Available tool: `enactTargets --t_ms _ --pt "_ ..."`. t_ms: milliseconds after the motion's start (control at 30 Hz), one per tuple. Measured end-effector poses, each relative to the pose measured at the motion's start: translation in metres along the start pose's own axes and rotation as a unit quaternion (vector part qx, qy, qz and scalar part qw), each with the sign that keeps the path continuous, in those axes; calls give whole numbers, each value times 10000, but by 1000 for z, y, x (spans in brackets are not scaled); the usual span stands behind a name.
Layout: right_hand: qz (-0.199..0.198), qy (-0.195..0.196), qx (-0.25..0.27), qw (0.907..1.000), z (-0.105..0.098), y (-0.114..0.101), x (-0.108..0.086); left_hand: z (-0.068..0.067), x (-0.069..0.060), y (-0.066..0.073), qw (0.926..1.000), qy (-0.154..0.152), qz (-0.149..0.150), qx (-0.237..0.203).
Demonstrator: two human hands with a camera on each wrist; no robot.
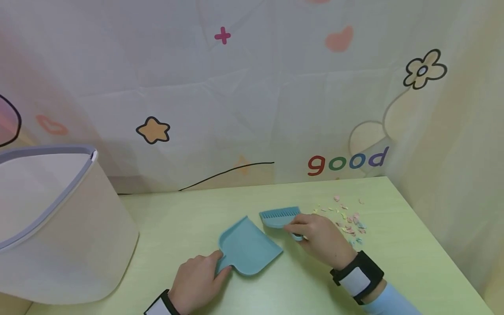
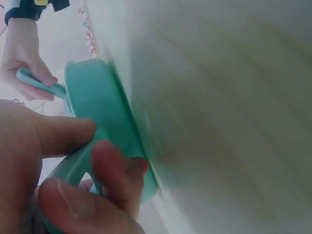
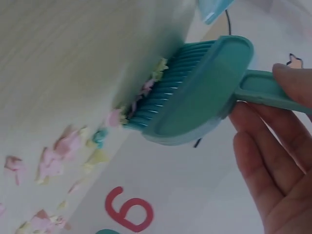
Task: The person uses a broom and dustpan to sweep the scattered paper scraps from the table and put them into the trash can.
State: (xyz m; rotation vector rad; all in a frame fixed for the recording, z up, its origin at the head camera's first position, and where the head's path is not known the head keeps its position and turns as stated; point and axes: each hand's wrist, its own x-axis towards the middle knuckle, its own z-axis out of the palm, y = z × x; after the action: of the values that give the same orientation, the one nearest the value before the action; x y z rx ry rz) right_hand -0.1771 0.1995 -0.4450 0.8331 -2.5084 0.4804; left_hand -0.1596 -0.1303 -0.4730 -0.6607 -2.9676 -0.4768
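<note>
A blue-green dustpan [image 1: 250,247] lies on the table in the head view, its handle gripped by my left hand [image 1: 198,280]. In the left wrist view, fingers and thumb close round the dustpan [image 2: 100,100] handle. To the right of the pan, my right hand [image 1: 324,238] holds a small brush [image 1: 277,216] by its handle, bristles pointing away from me. Colored paper scraps [image 1: 352,223] are scattered right of the brush. The right wrist view shows a few scraps [image 3: 114,117] beside the bristles of the brush [image 3: 202,92], with thumb and fingers of the right hand [image 3: 278,146] at its handle.
A large white bin [image 1: 78,232] with a grey-purple rim stands at the left. Behind the light green table [image 1: 177,218] hangs a printed cloth [image 1: 236,109] with a star, hearts and the word "good". Another cloth hangs along the right side.
</note>
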Motion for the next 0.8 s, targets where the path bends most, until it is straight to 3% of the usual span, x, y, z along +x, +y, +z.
enactTargets --t_ms 100,233,367,567,667,800 --pt "-76 8 61 10000 -6 -10 0 -1 -1 1 10000 -86 3 -16" --pt "-16 565 173 9983 -15 -15 6 -2 -1 1 9999 -120 63 -27" --pt "541 1349 470 9883 -30 -13 17 -2 0 2 9998 -130 152 -48" --pt "1563 2217 419 9616 -51 -4 27 -3 5 1 9995 -243 176 -99" --pt "1907 2317 162 9538 -53 0 28 -4 8 1 9993 -291 186 -114" --pt "2229 2011 -151 9538 -47 4 25 -4 11 2 9991 -341 185 -153"
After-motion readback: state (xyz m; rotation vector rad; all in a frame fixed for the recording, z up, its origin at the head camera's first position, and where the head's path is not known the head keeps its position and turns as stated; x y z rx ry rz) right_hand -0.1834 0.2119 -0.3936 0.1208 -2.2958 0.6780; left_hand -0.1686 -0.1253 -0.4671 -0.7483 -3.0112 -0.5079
